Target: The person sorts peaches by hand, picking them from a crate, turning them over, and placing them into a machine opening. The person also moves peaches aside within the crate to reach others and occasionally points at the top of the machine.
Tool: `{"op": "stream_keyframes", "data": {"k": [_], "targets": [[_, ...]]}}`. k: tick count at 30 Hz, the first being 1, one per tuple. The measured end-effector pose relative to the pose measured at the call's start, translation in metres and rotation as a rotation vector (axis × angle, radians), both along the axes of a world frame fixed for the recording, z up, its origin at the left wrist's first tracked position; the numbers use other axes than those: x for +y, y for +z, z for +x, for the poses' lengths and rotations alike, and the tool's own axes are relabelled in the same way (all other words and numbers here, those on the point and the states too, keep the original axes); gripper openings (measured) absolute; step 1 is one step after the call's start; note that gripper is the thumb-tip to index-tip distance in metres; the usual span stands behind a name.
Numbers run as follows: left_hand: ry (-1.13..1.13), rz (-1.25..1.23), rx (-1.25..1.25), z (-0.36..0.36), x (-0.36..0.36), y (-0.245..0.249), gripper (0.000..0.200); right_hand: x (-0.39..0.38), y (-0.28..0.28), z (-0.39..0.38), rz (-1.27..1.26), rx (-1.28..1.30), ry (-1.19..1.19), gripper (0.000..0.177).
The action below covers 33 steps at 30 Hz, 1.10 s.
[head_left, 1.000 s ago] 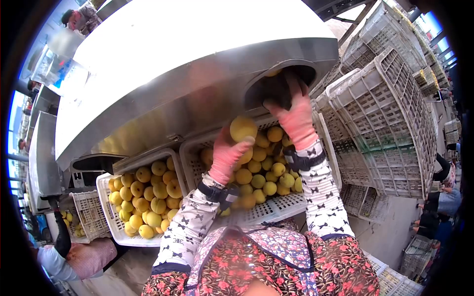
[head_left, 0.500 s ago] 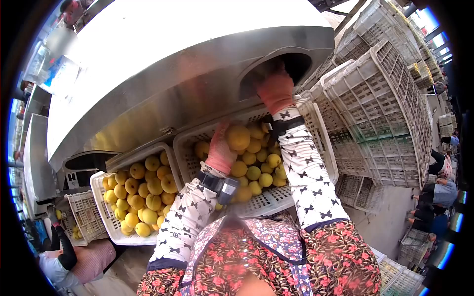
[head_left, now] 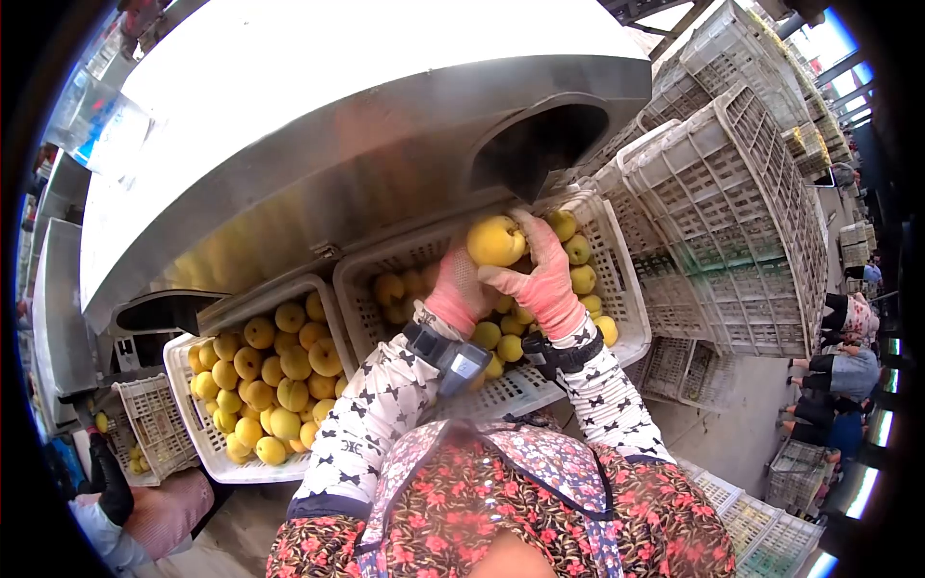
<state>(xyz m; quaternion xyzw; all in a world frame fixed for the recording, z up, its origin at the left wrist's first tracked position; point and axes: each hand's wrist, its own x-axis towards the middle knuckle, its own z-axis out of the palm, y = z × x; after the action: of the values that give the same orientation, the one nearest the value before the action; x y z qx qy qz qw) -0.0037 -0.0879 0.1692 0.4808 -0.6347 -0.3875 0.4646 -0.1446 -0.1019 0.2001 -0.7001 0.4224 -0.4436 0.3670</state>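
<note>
The person's left hand, in a pink glove, was curled up around the lower left side of a yellow fruit, with the fingers pressed against it. The right hand, gloved the same, met it from the other side. Its thumb lay under the fruit, and its fingers were spread loosely and rested on the fruit's right flank. The fruit was thus gripped between both hands. It was held above the far part of a white slatted crate, just below the dark round opening in a steel machine housing.

More yellow fruits lay in that crate around and beneath the hands. Each wrist carried a dark band, and the left one bore a small grey device.

A second crate stood just beside the first, to the left in the picture, piled with yellow fruits. Further left was a smaller crate. Stacks of empty crates leaned close together on the right. In the lower left corner a co-worker's dark-gloved hand and striped sleeve showed, well apart from the person's own hands.
</note>
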Motion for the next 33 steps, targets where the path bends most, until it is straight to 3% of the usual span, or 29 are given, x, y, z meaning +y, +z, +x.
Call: {"op": "stream_keyframes", "data": {"k": [2,4,5,6,7,9,10,12,13,16,17,18,20,21,22,23,24,28,31,33], "targets": [[0.041,0.276,0.603,-0.005,0.001,0.003,0.035,-0.004,0.018,-0.002,-0.129,0.076,-0.085,0.081],[-0.003,0.993,1.161,0.009,0.002,-0.011,0.038,-0.013,0.035,-0.005,-0.263,0.293,-0.251,0.083],[0.167,0.918,1.003,0.009,0.01,-0.012,0.041,-0.023,0.052,0.0,-0.297,0.329,-0.344,0.064],[0.207,0.89,0.957,0.018,0.019,-0.026,0.037,-0.039,0.055,0.0,-0.202,0.577,-0.363,0.062],[0.256,0.868,0.912,0.033,0.029,-0.053,0.033,-0.062,0.054,0.004,-0.252,0.755,-0.285,0.07],[0.479,0.843,0.69,0.055,0.06,-0.113,0.031,-0.122,0.019,0.024,-0.186,0.793,-0.454,0.077],[0.522,0.822,0.622,0.062,0.08,-0.125,0.032,-0.143,0.012,0.029,-0.179,0.786,-0.455,0.074],[0.61,0.761,0.48,0.079,0.109,-0.142,0.033,-0.148,0.022,0.017,-0.37,0.511,-0.365,0.068],[0.687,0.758,0.24,0.082,0.12,-0.156,0.04,-0.138,0.03,0.009,-0.492,0.317,-0.315,0.065],[0.475,0.816,-0.623,0.08,0.127,-0.162,0.044,-0.07,0.03,0.008,-0.491,0.08,-0.359,0.053],[0.55,0.944,-0.667,0.064,0.122,-0.141,0.048,-0.056,-0.007,0.005,-0.382,0.127,-0.215,0.049],[0.465,0.971,-0.652,0.063,0.124,-0.138,0.055,-0.042,-0.053,0.002,-0.274,0.171,-0.067,0.045],[0.283,1.012,-0.621,0.064,0.125,-0.136,0.068,-0.009,-0.089,0.019,-0.115,0.705,0.26,0.043],[0.183,1.188,-0.601,0.061,0.12,-0.133,0.071,0.001,-0.132,0.025,0.013,0.666,0.334,0.042],[0.11,1.12,-0.739,0.059,0.129,-0.152,0.072,0.01,-0.169,0.033,0.142,0.624,0.41,0.042],[0.031,1.052,-0.876,0.056,0.15,-0.185,0.073,0.015,-0.183,0.046,0.163,0.644,0.507,0.044],[-0.054,0.982,-1.012,0.052,0.157,-0.184,0.075,0.021,-0.193,0.061,0.183,0.662,0.602,0.046],[0.096,0.971,-1.103,0.036,0.158,-0.17,0.054,0.021,-0.19,0.111,0.198,0.713,0.791,0.053],[-0.021,1.223,-0.752,0.052,0.131,-0.15,0.051,0.014,-0.202,0.121,0.361,0.86,0.837,0.059],[0.376,1.252,0.173,0.056,0.142,-0.124,0.051,0.001,-0.189,0.094,0.559,0.604,0.723,0.065]]}}
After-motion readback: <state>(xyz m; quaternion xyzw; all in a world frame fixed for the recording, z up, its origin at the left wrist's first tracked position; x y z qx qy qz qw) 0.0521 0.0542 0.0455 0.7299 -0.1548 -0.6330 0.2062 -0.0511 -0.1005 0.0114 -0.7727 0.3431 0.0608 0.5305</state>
